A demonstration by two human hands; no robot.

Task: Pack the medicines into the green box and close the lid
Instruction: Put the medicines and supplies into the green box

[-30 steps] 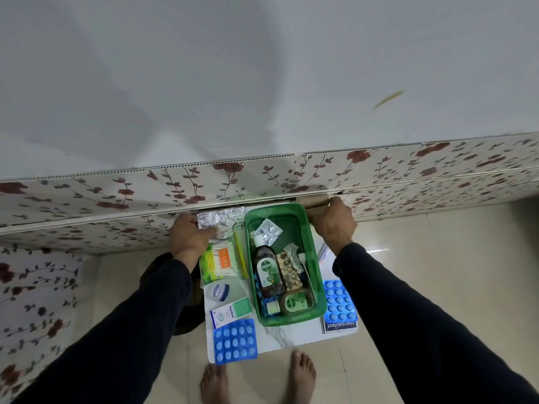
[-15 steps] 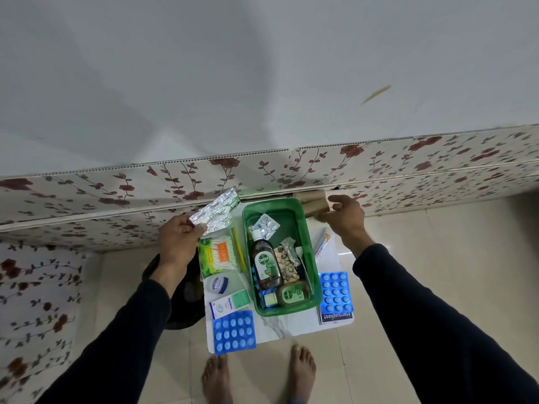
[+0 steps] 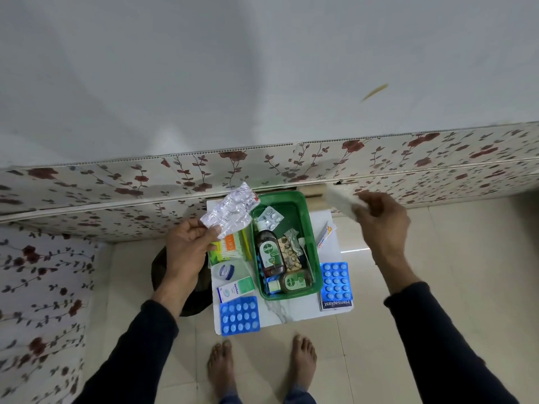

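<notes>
A: How much has been packed?

B: The green box point(image 3: 309, 228) is seen open on the small white table point(image 3: 280, 314). Two brown bottles point(image 3: 269, 252), a foil strip point(image 3: 269, 217), some loose sachets and a few small cartons have already been laid inside. No lid can be made out, so closing is judged not yet begun.

A: And what is left outside?

B: Left of the box, a cotton-bud pack point(image 3: 233, 249), a round tub point(image 3: 226, 271), a white-and-green carton point(image 3: 235, 290) and a blue blister sheet point(image 3: 239, 315) are lying on the table. To the right, a tube point(image 3: 325, 237), a second blue sheet point(image 3: 336, 279) and a plaster box point(image 3: 335, 304) remain. The task is judged roughly half done.

A: What is held?

B: A crumpled silver strip point(image 3: 232, 211) is pinched by the left hand point(image 3: 188, 244) above the box's far-left corner. The right hand point(image 3: 380, 217) is closed around something pale and blurred, raised beyond the box's far-right corner; what it is cannot be told.

A: The surroundings?

B: The table is set against a panel point(image 3: 116, 188) printed with red flowers, below a plain grey wall point(image 3: 262, 68). Pale glossy floor tiles point(image 3: 452, 258) are seen around it, with bare feet point(image 3: 303, 360) at its near edge and a dark object, unidentifiable, on the floor to its left.
</notes>
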